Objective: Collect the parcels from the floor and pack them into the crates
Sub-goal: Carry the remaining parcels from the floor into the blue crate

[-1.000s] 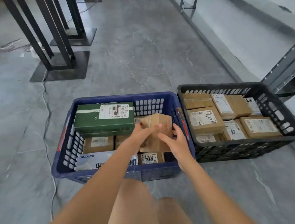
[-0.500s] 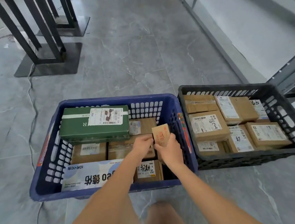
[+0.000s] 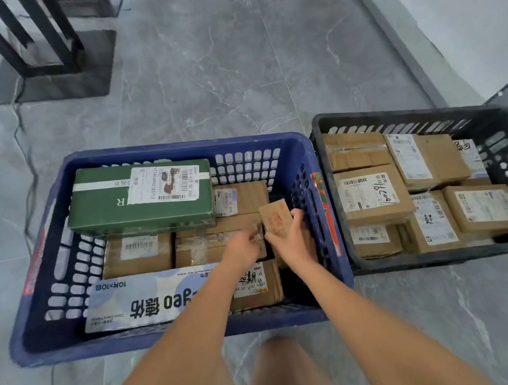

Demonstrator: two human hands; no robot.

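Wipes pack [image 3: 139,301]: pale blue and white, printed text upside down to the camera, lying flat along the near wall of the blue crate [image 3: 179,338]; long axis left–right.
Right hand [image 3: 290,241]: fingers curled round the small brown parcel [image 3: 276,218], thumb on its printed face.
Small brown parcel: plain cardboard with red print, held on edge and tilted, upper end leaning away from the camera; it sits low inside the blue crate, in the gap near the right wall.
Left hand [image 3: 243,248]: fingertips bent down onto the taped brown box [image 3: 214,241] just beside the small parcel; whether they pinch anything cannot be told.
Taped brown box: flat, mid-crate, long axis left–right.
Green box [image 3: 139,198]: white shipping label on top, resting on other parcels at the far left of the blue crate; long axis left–right.
Black crate [image 3: 408,116]: touching the blue crate's right side — filled with labelled brown boxes lying flat.
Floor [image 3: 207,74]: grey marbled tile.
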